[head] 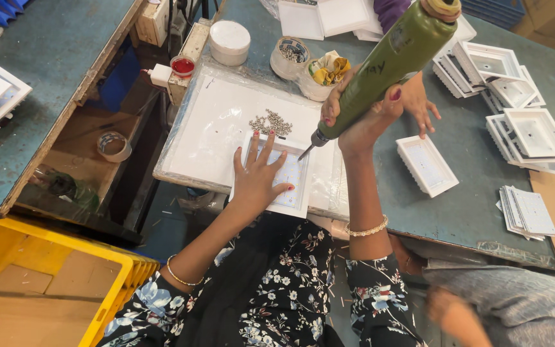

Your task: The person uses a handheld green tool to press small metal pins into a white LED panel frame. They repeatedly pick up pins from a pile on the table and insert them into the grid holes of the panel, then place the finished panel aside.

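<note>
Her left hand lies flat, fingers spread, on the white panel; just right of the panel, her right hand grips a green screwdriver, screws beyond.

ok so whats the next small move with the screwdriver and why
Probably lower the bit onto the panel's top right corner. The right hand holds the green electric screwdriver tilted, its tip just off the white square panel, which the left hand presses flat. Loose screws lie just beyond.
</note>
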